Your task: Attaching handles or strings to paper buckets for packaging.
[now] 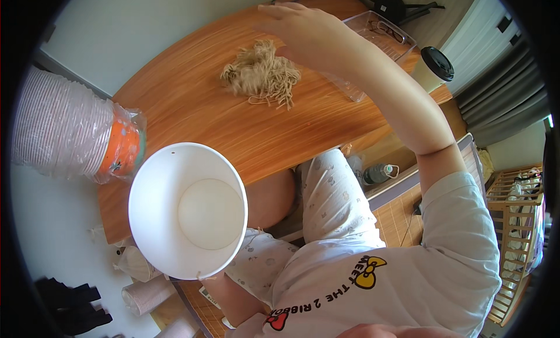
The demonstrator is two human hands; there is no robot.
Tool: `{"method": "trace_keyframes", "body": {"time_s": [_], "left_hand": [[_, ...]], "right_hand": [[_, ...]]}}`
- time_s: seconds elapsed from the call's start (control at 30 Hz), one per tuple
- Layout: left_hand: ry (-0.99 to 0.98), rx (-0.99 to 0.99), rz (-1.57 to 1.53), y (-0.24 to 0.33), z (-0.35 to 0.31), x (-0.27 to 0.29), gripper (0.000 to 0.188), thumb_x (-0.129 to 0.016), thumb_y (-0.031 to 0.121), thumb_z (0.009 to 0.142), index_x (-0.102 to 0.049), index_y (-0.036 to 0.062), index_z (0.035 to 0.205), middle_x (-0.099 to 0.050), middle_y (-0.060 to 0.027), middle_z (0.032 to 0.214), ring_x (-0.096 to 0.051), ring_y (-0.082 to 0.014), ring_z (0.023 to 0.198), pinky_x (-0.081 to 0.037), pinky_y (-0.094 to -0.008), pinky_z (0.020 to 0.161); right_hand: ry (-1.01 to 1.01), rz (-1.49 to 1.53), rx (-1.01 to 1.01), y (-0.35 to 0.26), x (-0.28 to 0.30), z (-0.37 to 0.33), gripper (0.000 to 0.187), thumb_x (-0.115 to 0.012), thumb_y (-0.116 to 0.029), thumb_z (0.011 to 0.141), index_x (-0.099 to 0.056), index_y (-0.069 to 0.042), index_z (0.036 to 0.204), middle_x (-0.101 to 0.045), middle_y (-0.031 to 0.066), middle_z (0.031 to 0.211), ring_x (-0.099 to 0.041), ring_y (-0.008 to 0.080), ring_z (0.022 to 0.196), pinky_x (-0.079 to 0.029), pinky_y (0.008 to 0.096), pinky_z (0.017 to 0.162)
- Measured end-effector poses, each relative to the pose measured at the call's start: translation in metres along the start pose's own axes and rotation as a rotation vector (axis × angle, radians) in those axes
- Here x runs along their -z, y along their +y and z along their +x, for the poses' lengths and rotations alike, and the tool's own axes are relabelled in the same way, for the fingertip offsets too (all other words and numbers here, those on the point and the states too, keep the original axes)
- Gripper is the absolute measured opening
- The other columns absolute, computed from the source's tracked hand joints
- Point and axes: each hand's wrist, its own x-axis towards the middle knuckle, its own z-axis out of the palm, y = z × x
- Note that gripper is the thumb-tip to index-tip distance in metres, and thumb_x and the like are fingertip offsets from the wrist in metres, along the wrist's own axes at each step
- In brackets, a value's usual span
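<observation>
A white round paper bucket is tilted so that its open mouth faces up toward me, and its inside shows plain white. My left forearm runs in behind it, and my left hand grips it at the lower rim, mostly hidden by the bucket. On the wooden table lies a loose heap of beige yarn-like strands, partly blurred. Just above and to the right of that heap, my right hand reaches over the table with fingers stretched out and thumb apart, holding nothing.
A plastic-wrapped stack of paper buckets stands at the left. A clear plastic box with glasses inside, a cup with a black lid and a black router are at the table's far right.
</observation>
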Motion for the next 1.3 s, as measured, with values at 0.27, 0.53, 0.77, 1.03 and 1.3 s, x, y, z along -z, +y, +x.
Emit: {"method": "trace_keyframes", "body": {"time_s": [0.27, 0.53, 0.77, 1.03, 1.3], "left_hand": [[0.018, 0.023, -0.006, -0.001, -0.005, 0.005, 0.107, -0.092, 0.026, 0.066, -0.029, 0.0003, 0.148, -0.048, -0.0184, 0.140, -0.057, -0.0321, 0.120, -0.056, -0.0422, 0.092], [0.011, 0.039, -0.021, -0.004, -0.002, 0.006, 0.106, -0.092, 0.025, 0.066, -0.030, 0.0003, 0.148, -0.049, -0.0185, 0.139, -0.057, -0.0322, 0.120, -0.056, -0.0422, 0.091], [0.001, 0.049, -0.030, -0.005, 0.004, 0.003, 0.105, -0.092, 0.024, 0.066, -0.030, 0.0003, 0.148, -0.049, -0.0186, 0.139, -0.057, -0.0323, 0.119, -0.057, -0.0423, 0.091], [0.023, 0.056, -0.042, -0.004, 0.008, 0.001, 0.105, -0.092, 0.023, 0.066, -0.030, 0.0002, 0.148, -0.049, -0.0187, 0.139, -0.057, -0.0324, 0.119, -0.057, -0.0423, 0.091], [0.044, 0.052, -0.050, 0.001, 0.011, -0.001, 0.104, -0.092, 0.022, 0.067, -0.031, 0.0002, 0.148, -0.049, -0.0188, 0.138, -0.057, -0.0326, 0.119, -0.057, -0.0423, 0.090]], "right_hand": [[-0.012, 0.394, -0.074, -0.030, 0.046, -0.049, 0.021, -0.064, -0.009, 0.084, -0.067, -0.006, 0.104, -0.066, 0.0132, 0.099, -0.063, 0.0341, 0.093, -0.051, 0.0428, 0.080], [-0.224, 0.395, -0.184, -0.049, 0.011, -0.144, 0.032, -0.060, -0.002, 0.078, -0.070, -0.007, 0.108, -0.060, 0.0143, 0.123, -0.059, 0.0339, 0.108, -0.049, 0.0417, 0.091], [-0.177, 0.271, -0.105, -0.056, 0.003, -0.159, 0.036, -0.062, -0.005, 0.078, -0.068, -0.007, 0.113, -0.052, 0.0125, 0.138, -0.052, 0.0320, 0.120, -0.043, 0.0449, 0.099], [-0.049, 0.346, 0.143, -0.043, -0.001, -0.167, 0.032, -0.081, -0.022, 0.073, -0.071, -0.013, 0.101, -0.066, 0.0052, 0.121, -0.062, 0.0240, 0.106, -0.049, 0.0372, 0.083], [0.097, 0.470, 0.138, -0.056, -0.015, -0.177, 0.022, -0.077, -0.007, 0.072, -0.070, -0.013, 0.092, -0.070, 0.0022, 0.102, -0.065, 0.0227, 0.094, -0.049, 0.0356, 0.074]]}}
